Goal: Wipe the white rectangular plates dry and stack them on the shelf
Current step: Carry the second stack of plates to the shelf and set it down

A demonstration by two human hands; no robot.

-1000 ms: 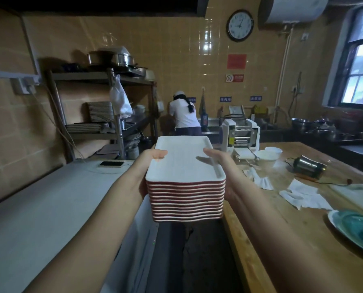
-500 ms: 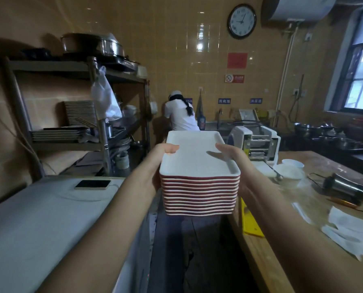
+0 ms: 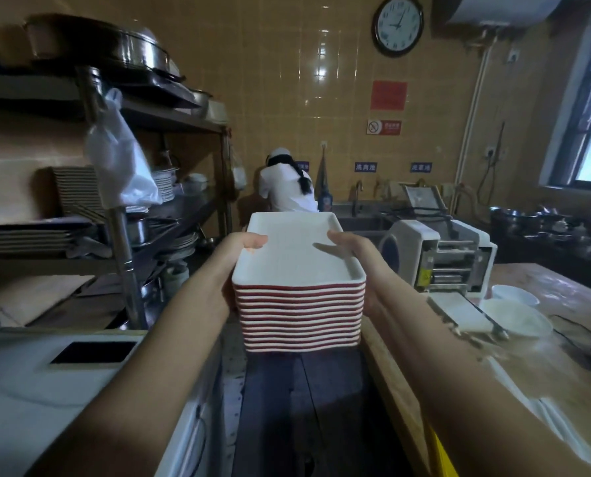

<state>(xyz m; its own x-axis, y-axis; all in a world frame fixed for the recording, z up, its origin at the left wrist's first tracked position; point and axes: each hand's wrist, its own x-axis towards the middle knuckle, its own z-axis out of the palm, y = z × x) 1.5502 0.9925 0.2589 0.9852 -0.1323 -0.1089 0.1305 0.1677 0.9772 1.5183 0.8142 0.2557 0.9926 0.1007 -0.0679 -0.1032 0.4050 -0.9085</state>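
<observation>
A tall stack of white rectangular plates [image 3: 297, 263] with red-striped edges hangs in the air in front of me, over the aisle between two counters. My left hand [image 3: 239, 256] grips its left side, thumb on the top plate's rim. My right hand [image 3: 352, 249] holds the right side, thumb lying across the top plate. The metal shelf rack [image 3: 122, 235] stands to the left and ahead, its middle level holding flat plate stacks [image 3: 22, 235] and upright plates.
A white counter [image 3: 46, 390] with a phone [image 3: 94, 352] lies at my left. A wooden table [image 3: 545, 356] with a white machine [image 3: 442, 256] and bowls is at my right. A person in white [image 3: 287, 191] stands at the sink ahead. A plastic bag [image 3: 122, 156] hangs on the rack post.
I have walked forward down the aisle with the stack. The shelf rack is nearer and larger at the left, and the machine on the table is closer. My grip has not changed.
</observation>
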